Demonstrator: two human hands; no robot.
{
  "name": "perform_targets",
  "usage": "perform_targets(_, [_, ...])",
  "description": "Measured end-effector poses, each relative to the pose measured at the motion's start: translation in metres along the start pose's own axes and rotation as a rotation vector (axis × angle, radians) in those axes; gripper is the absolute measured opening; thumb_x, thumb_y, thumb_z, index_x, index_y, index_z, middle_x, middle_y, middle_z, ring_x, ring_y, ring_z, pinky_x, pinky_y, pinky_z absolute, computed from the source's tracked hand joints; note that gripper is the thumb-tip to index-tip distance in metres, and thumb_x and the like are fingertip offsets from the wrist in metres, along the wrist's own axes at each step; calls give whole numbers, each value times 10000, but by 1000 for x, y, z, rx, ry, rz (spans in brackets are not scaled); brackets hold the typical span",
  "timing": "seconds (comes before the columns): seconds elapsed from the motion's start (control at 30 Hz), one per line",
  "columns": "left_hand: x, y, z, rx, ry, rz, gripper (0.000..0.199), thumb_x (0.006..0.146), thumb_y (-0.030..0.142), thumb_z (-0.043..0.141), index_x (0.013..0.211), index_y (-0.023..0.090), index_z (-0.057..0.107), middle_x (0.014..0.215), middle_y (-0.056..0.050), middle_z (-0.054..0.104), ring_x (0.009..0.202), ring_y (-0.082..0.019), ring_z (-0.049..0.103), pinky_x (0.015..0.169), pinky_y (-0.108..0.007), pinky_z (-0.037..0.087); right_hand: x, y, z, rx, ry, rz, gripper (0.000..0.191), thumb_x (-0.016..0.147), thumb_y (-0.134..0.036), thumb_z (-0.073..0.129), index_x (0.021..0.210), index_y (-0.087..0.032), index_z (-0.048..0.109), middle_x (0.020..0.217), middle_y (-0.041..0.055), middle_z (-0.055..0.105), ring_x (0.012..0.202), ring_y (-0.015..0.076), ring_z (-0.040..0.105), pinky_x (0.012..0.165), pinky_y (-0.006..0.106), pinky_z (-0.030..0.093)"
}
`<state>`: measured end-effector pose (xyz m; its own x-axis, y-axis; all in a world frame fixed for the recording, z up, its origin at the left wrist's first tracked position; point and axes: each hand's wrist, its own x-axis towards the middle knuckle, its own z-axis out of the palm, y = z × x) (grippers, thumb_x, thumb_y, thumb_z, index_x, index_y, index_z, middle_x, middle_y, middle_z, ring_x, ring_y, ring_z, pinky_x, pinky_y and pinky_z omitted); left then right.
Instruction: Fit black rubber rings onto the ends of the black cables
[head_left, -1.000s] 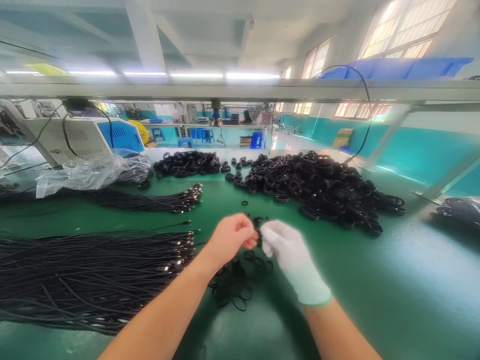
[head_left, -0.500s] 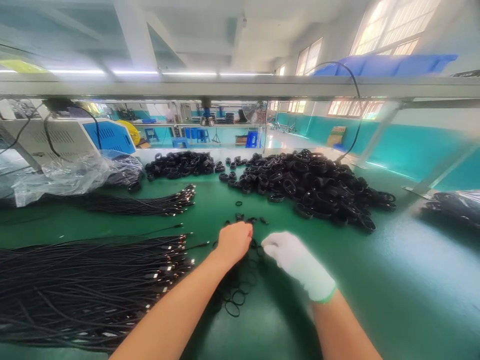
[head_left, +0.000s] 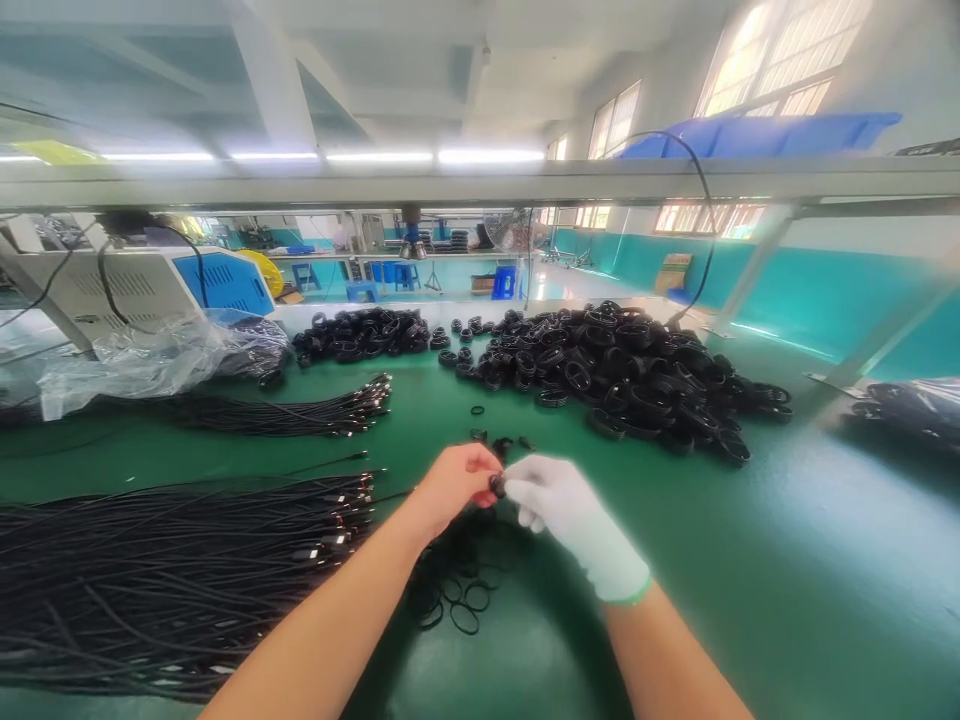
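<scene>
My bare left hand point(head_left: 459, 485) and my right hand point(head_left: 551, 500), in a white glove with a green cuff, meet above the green tabletop. Between their fingertips is a small black piece point(head_left: 497, 486), pinched from both sides; it looks like a ring, but the fingers cover part of it. Thin black rings point(head_left: 476, 597) lie loose on the table below, some shaded by my left arm. Several small black pieces point(head_left: 502, 445) sit just beyond my hands.
A big heap of black coiled bands point(head_left: 630, 370) rises at the back right, with a smaller heap point(head_left: 364, 333) at the back left. Black cables point(head_left: 187, 570) with metal plugs fill the left side, another bundle point(head_left: 300, 413) behind them. A clear plastic bag point(head_left: 135, 365) lies farther left.
My right hand has moved left to meet my left hand. My left hand has turned and lifted slightly, and a small black piece now shows between the fingertips.
</scene>
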<state>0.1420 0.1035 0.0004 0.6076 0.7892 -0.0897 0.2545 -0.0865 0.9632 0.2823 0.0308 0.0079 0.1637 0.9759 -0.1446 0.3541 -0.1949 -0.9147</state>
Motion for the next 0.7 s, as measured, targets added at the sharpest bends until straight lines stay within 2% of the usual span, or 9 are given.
perform_targets(0.1, [-3,-1,-5,-63,85,0,85,693,211,533,741,141,532,620,6,566,512,-89,539,517,-212,459,-4,-6,4,50,-14,-26,121,716,-256,507,704,-148,560,439,-26,526,387,86,460,403,183,372])
perform_targets(0.23, [-9,-4,-31,-66,193,3,101,720,241,500,750,149,528,678,3,582,510,-66,511,530,-197,440,-8,-8,1,126,-63,-44,144,737,-265,503,649,-151,509,421,-31,517,376,75,450,397,173,357])
perform_targets(0.3, [-15,-6,-43,-18,153,-22,97,677,234,547,700,142,567,624,6,586,484,-79,503,510,-208,429,-9,-8,-1,156,-83,-52,158,744,-274,512,649,-148,507,425,-28,526,373,71,451,401,172,356])
perform_targets(0.37, [-24,-7,-46,46,92,-38,61,615,200,600,634,142,608,584,6,595,491,-99,511,506,-218,418,-8,-7,0,177,-103,-51,164,745,-274,521,646,-143,515,427,-21,534,368,70,453,401,174,358])
perform_targets(0.43, [-31,-4,-41,91,61,-21,64,617,197,612,656,159,646,633,6,621,555,-112,535,539,-217,418,-6,-4,3,198,-130,-43,165,739,-279,526,649,-141,523,430,-15,540,363,75,459,393,180,366])
perform_targets(0.5, [-36,2,-31,81,31,7,113,678,237,590,749,177,655,690,12,627,612,-114,548,575,-217,425,-5,-3,7,221,-158,-36,149,722,-277,531,659,-142,523,440,-15,542,364,84,472,382,188,378])
perform_targets(0.6, [-35,10,-17,6,0,7,120,707,263,577,754,157,608,635,15,592,577,-110,539,577,-231,439,-5,-3,12,248,-178,-40,157,684,-243,539,806,-143,543,499,-29,565,376,99,501,368,195,390])
perform_targets(0.7, [-28,16,-13,-25,32,-11,97,690,240,573,690,144,564,597,9,573,530,-101,522,547,-231,438,-7,-6,14,249,-88,-97,256,693,-234,517,939,-162,537,577,-29,593,389,109,528,361,201,399])
